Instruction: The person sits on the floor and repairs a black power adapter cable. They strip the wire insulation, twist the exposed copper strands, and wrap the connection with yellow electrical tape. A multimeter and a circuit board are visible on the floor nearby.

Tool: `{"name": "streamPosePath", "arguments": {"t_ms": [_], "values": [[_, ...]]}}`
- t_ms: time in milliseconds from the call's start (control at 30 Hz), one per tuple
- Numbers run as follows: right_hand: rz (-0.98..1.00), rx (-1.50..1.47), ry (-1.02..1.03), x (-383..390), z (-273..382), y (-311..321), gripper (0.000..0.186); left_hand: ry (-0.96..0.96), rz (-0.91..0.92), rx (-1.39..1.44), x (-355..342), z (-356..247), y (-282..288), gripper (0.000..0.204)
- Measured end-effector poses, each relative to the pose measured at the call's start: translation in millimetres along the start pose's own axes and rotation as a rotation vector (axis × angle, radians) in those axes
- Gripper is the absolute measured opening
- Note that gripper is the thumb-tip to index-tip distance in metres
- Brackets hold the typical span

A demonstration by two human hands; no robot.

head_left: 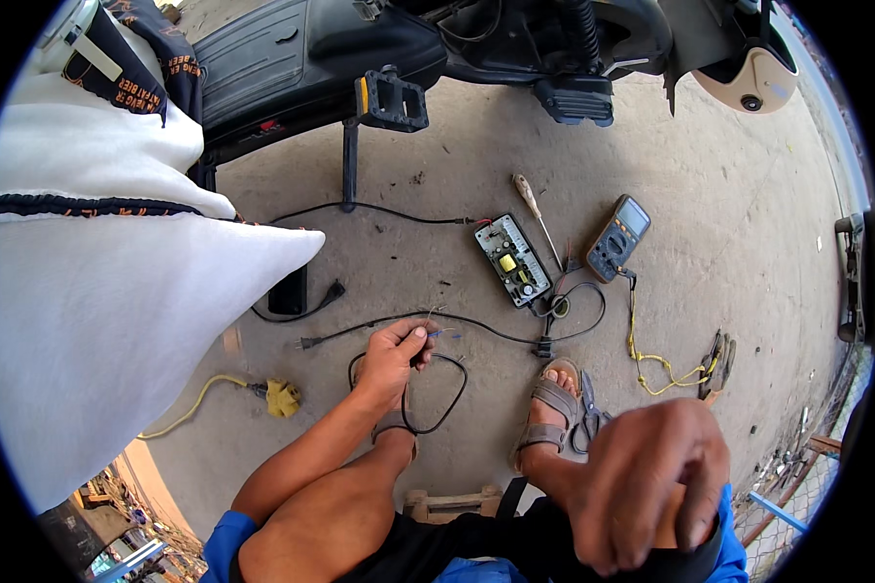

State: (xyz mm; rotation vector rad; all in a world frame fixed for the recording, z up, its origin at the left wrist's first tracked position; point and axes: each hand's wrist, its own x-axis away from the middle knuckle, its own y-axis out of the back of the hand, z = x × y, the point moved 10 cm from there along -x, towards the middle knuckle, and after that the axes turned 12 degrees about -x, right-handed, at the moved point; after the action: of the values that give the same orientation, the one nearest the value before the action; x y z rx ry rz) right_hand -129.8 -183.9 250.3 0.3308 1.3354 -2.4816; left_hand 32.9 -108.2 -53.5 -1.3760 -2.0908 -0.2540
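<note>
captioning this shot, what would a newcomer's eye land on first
The right hand looms large near the camera at lower right, while a broad white cloth fills the left side. Between them, the left hand grips a looped black cable; just beyond, an open-cased circuit board lies on the ground.

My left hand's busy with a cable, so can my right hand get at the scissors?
Probably yes: the scissors lie beside your right sandal, handles toward you, with nothing seen on top of them. Your right hand is raised nearby, loosely curled, though whether it holds anything is hidden.
</note>
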Motion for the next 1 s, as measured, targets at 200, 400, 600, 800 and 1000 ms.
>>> {"name": "streamPosePath", "arguments": {"t_ms": [200, 400, 600, 800, 1000], "values": [[0.254, -0.011, 0.113, -30.4, 25.7, -40.4, 0.046, 0.006, -0.035, 0.020, 4.5, 7.7, 10.1, 0.021], [0.054, -0.006, 0.273, -31.3, 30.0, -32.9, 0.048, 0.024, -0.052, 0.010, 4.1, 7.9, 12.5, 0.022], [0.159, -0.015, 0.216, -19.5, 33.5, -31.5, 0.047, 0.023, -0.066, -0.013, -3.3, 3.7, 10.3, 0.022], [-0.373, -0.077, 0.079, 51.3, -6.2, 86.3, 0.026, 0.031, -0.081, -0.099, -20.0, 16.7, 22.0, 0.022], [-1.193, 0.873, -1.269, 331.4, -153.7, 226.2, 0.031, 0.082, -0.142, -0.342, -34.7, 55.7, 50.0, 0.024]]}}
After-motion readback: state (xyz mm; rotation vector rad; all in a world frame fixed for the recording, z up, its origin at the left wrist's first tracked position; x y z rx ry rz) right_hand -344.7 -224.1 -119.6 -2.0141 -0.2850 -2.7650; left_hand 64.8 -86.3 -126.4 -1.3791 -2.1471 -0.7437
